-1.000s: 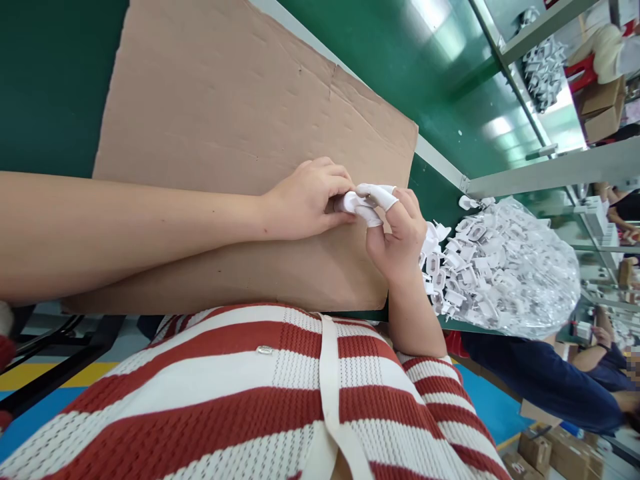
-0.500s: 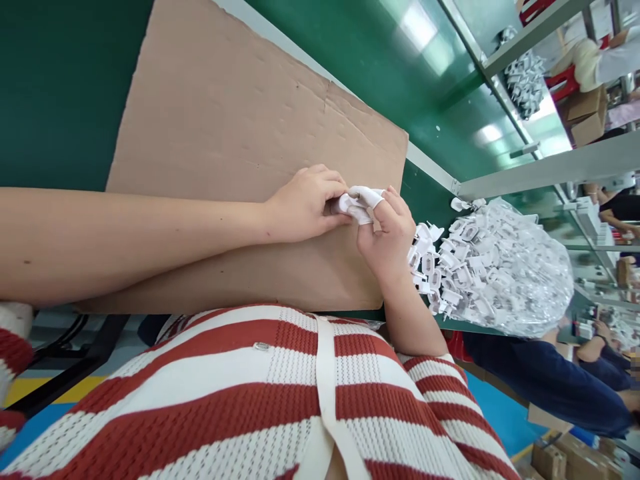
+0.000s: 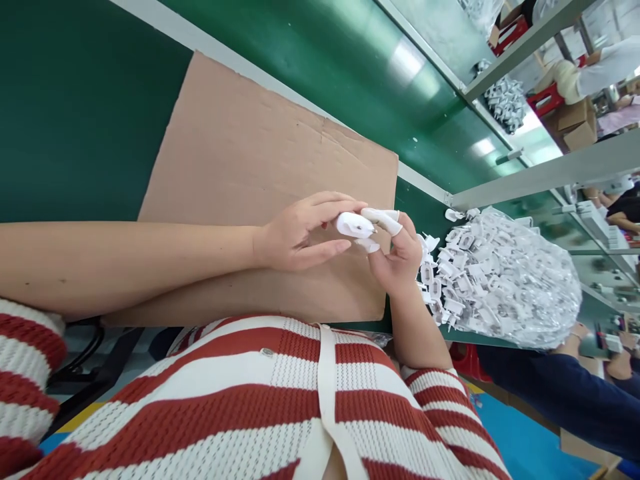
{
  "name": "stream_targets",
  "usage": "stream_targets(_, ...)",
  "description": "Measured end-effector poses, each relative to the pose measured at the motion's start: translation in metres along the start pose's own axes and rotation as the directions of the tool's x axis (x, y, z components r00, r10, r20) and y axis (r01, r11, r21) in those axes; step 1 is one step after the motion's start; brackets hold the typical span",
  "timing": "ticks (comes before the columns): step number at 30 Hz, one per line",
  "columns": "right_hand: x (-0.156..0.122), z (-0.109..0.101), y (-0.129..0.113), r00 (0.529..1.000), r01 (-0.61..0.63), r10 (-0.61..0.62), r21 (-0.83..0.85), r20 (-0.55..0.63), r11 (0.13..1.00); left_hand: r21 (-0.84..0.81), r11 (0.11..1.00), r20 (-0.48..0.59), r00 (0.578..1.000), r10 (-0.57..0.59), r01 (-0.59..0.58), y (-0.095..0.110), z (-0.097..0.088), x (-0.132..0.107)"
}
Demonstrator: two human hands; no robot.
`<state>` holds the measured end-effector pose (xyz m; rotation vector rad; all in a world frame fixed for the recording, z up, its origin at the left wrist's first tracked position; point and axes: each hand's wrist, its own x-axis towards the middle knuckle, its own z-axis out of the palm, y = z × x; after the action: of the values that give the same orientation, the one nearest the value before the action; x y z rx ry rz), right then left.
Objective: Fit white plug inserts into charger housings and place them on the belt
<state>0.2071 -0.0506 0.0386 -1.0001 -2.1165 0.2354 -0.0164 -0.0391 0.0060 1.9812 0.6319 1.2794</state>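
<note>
Since earlier, the left hand [image 3: 297,232] has opened to a wide grip; the right hand [image 3: 404,251] pinches the part [image 3: 353,225] over the cardboard [image 3: 250,153], toward its right edge. Likely light, stiff, slick plastic: hold the sides.

This looks like the assembly floor of a factory or workshop. A long green worktop [image 3: 75,133], part-covered by a flat cardboard sheet [image 3: 240,160], carries a heap of small white plastic parts [image 3: 457,280], many of them under clear plastic film [image 3: 545,287]. Metal framing [image 3: 530,175] stands along it, and beyond lies another pile of small parts [image 3: 506,103]. White covers [image 3: 384,220] sheathe fingertips of the right hand [image 3: 400,260]. Other people sit around, one on a red stool [image 3: 546,100] near an open carton [image 3: 575,123]; the floor [image 3: 515,413] is painted blue.
</note>
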Motion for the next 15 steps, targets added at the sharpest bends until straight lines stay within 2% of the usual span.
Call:
stream_targets(3,-0.0005,0.0011,-0.0017,0.99,0.124,-0.131,-0.111,-0.059,0.986,-0.01,0.996,-0.001,0.996,0.089,-0.089,0.0026,-0.0014,0.0006)
stream_targets(6,0.0002,0.0017,-0.0004,0.972,0.208,-0.221,-0.144,-0.084,0.967,0.004,0.987,0.04,0.986,0.161,-0.161,0.003,-0.0021,0.0009)
stream_targets(11,0.0001,0.0015,0.0013,0.959,0.246,-0.262,-0.145,-0.104,0.958,-0.009,0.985,0.041,0.984,0.174,-0.174,0.0026,-0.0026,0.0003)
stream_targets(15,-0.0022,0.0026,0.0019,0.954,0.245,-0.278,-0.243,-0.11,0.939,-0.018,0.988,0.018,0.988,0.155,-0.155,0.0043,-0.003,0.0001)
